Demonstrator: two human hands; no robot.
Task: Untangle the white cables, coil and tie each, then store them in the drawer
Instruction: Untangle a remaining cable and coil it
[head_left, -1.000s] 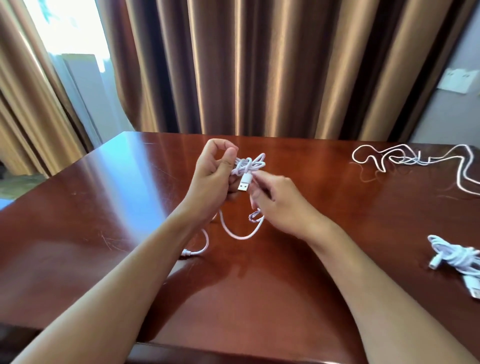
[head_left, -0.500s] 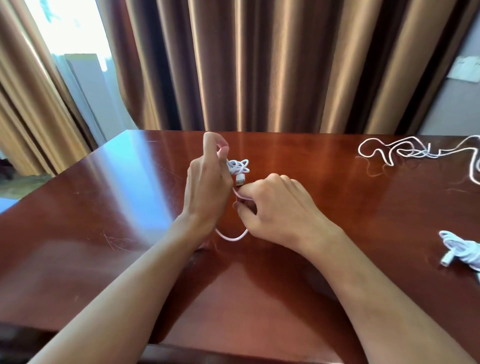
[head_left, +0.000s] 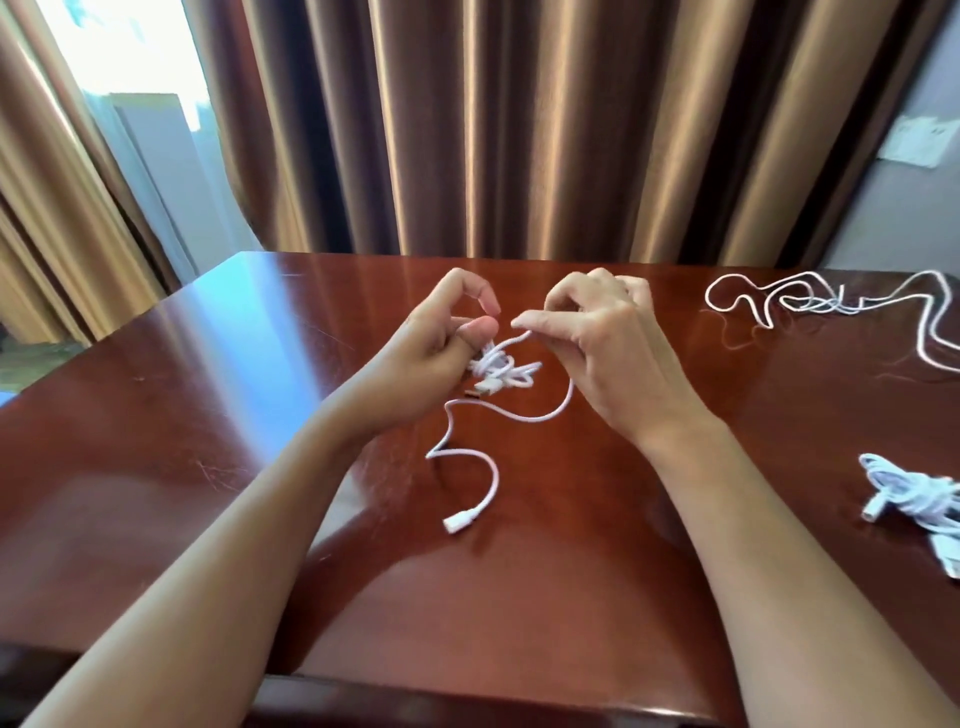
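— So, what do the hands have?
— Over the wooden table (head_left: 156, 415), the left hand (head_left: 431, 353) grips a bunched white USB cable (head_left: 501, 371); the right hand (head_left: 602, 332) pinches one strand.
— Other cables?
— A loose cable (head_left: 831, 304) far right, a tied bundle (head_left: 914, 496) nearer.

No text, label or number can be read anywhere

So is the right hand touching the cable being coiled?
Touching. The head view shows the right hand pinching a strand of the white cable between thumb and fingers.
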